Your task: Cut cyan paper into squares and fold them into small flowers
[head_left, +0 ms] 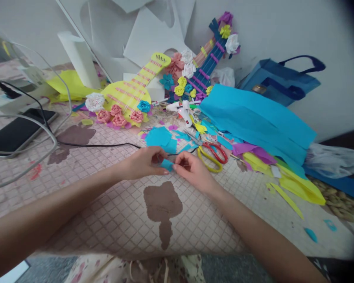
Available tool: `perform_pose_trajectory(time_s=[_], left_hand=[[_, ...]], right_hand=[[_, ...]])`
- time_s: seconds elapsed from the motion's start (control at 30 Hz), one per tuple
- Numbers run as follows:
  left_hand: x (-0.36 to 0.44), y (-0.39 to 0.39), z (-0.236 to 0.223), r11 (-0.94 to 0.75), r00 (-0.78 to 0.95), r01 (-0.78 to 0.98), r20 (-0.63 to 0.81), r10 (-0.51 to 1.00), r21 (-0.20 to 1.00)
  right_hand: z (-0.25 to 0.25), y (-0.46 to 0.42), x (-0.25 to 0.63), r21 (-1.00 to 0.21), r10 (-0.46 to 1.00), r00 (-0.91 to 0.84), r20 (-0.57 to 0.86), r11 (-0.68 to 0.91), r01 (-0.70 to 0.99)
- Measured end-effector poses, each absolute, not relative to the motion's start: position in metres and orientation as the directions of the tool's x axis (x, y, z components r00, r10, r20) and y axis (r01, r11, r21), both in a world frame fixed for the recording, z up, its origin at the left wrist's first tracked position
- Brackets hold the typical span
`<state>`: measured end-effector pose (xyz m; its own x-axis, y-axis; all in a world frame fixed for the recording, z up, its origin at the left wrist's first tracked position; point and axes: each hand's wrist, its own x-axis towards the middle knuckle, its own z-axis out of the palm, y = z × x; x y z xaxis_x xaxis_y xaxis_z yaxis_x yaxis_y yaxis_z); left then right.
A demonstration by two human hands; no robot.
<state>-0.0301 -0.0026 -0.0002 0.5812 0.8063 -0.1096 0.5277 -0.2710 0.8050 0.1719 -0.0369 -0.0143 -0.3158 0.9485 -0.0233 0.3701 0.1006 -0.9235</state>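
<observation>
Between my two hands is a small strip of blue crepe paper (166, 165). My left hand (146, 163) pinches its left end, thumb below and fingers curled above. At the strip's right end, the fingertips of my right hand (191, 169) are closed on it. Just beyond lie more blue paper pieces (158, 138) on the quilted cloth. Close to my right hand rest scissors with red and yellow handles (215, 156). A white hot glue gun (184, 112) sits farther back among paper scraps.
A yellow paper guitar (126, 94) with paper roses and a dark blue one (205, 72) stand at the back. Blue crepe paper sheets (253, 114) spread to the right. A phone (17, 131) and looping cables (54, 137) occupy the left. A blue bag (277, 80) stands behind.
</observation>
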Motion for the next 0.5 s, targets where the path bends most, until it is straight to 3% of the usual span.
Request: perform_pose_trajectory(time_s=[0.1,0.23,0.37,0.5], left_hand=[[-0.032,-0.002,-0.001,-0.046,0.601,0.350,-0.187,0.777,0.936],[-0.036,-0.001,-0.005,0.156,0.589,0.205,-0.249,0.769,0.966],[-0.039,-0.002,-0.002,0.171,0.654,0.254,-0.299,0.695,0.952],[-0.040,-0.002,0.003,0.010,0.745,0.330,-0.267,0.611,0.944]], right_hand=[[-0.017,-0.038,0.175,-0.988,0.965,-0.250,-0.079,-0.042,0.152],[-0.021,-0.040,0.175,-0.991,0.950,-0.288,-0.123,-0.131,-0.008],[-0.018,-0.041,0.174,-0.978,0.892,-0.433,-0.131,-0.187,-0.090],[-0.013,-0.041,0.171,-0.978,0.857,-0.480,-0.188,-0.207,0.014]])
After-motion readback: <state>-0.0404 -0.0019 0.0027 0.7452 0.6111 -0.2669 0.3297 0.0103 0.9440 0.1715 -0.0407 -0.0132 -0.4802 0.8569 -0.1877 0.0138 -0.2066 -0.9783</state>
